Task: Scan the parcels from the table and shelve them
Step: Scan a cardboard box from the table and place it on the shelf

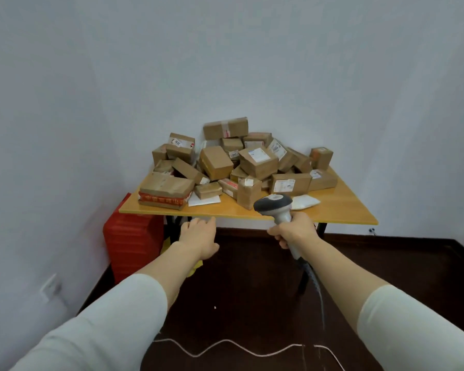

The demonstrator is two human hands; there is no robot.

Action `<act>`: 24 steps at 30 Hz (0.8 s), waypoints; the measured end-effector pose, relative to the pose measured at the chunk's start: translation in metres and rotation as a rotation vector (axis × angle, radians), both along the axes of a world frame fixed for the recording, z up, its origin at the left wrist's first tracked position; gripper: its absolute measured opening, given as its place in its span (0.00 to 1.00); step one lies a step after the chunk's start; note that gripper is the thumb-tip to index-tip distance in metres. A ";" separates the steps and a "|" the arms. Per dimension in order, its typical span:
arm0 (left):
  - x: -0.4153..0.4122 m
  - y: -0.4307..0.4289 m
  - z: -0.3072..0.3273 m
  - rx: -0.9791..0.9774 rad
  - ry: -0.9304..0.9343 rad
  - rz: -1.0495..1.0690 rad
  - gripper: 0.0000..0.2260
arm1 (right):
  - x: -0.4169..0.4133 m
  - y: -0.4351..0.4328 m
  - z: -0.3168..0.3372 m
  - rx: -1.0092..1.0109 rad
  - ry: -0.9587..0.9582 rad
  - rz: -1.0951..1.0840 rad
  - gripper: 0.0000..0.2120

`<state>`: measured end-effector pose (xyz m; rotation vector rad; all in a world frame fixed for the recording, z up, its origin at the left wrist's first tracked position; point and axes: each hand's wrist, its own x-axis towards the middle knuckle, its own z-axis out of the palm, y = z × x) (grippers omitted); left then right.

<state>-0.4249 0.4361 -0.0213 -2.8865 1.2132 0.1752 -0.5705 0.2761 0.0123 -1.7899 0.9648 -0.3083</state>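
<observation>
White labels, mostly illegible, are noted on brown parcels [257, 163] heaped on the table [340, 207]; the scanner [275, 206] is gripped by the right hand [295, 231], the left hand [198, 235] fingers relaxed, empty.

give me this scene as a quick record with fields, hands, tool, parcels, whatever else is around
table: wooden top, standing in a wall corner
parcels: brown boxes heaped on the table, none in hand
white pouch: lies at the heap's front right
left hand: open, empty, near the table's front edge
right hand: grips the scanner by its handle
red plastic stack: on the floor, left of the table
white cable: across the dark floor
</observation>
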 end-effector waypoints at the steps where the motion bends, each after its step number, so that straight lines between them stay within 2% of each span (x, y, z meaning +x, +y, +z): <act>1: 0.012 -0.012 0.001 0.002 0.003 0.013 0.32 | 0.012 -0.013 0.001 0.015 -0.004 0.014 0.09; 7: 0.077 -0.054 -0.001 0.010 0.060 0.103 0.27 | 0.086 -0.074 0.008 0.156 -0.034 0.065 0.10; 14: 0.165 -0.039 -0.033 -0.054 0.218 0.319 0.24 | 0.189 -0.076 -0.021 0.417 -0.064 0.097 0.09; 19: 0.267 -0.027 -0.055 -0.202 0.316 0.420 0.19 | 0.288 -0.073 -0.049 0.470 -0.041 0.111 0.10; 24: 0.384 -0.020 -0.079 -0.320 0.416 0.500 0.19 | 0.408 -0.077 -0.077 0.488 0.017 0.061 0.05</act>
